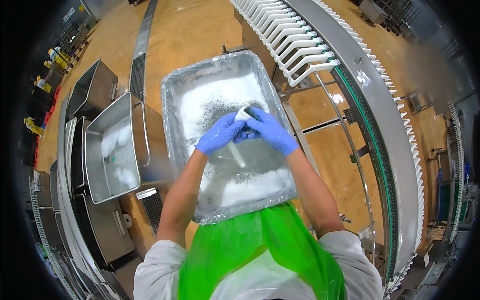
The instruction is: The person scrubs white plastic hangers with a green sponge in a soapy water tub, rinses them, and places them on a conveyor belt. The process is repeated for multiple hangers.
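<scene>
Both my hands wear blue gloves and meet above a plastic-lined tub (172,130) of soapy water. Between them is a white plastic conveyor finger (237,155), a bent bar whose long end slants down toward the foam. My left hand (220,133) closes around it from the left. On the other side my right hand (271,131) grips its upper end, where a dark green patch (254,114) shows between the fingers. I cannot tell whether that patch is a scouring pad or part of the bar. Fingers hide the bar's middle.
A curved conveyor (370,100) runs along the right, with similar white fingers (295,42) on its near side and a metal rail (345,125) below. Left of the tub stands a steel bin (111,185) with foamy water. Floor drains (138,72) cross the orange floor.
</scene>
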Tool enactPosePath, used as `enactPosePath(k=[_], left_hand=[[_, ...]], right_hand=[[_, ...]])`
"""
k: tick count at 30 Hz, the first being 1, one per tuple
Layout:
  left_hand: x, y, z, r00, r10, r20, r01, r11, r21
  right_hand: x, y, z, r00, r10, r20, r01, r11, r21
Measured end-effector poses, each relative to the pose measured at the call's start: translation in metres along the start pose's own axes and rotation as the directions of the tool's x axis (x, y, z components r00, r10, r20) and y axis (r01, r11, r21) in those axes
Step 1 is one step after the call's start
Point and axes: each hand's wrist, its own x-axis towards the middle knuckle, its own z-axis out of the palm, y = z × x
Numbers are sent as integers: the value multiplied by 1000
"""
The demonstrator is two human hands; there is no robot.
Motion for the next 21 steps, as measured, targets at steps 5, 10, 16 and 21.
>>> enactPosePath(k=[5,10,16,21], left_hand=[[5,-7,2,993,-120,12,116,973,198],[11,-16,1,959,-70,-274,129,971,200],[19,-17,16,916,256,-309,-84,875,476],[21,-25,21,922,269,-280,-126,889,440]], right_hand=[[16,25,-1,995,-98,-6,85,887,-454],[11,23,-7,981,-71,-179,-21,883,-469],[10,17,3,990,125,66,-141,885,443],[-4,4,-13,958,287,2,-285,950,126]])
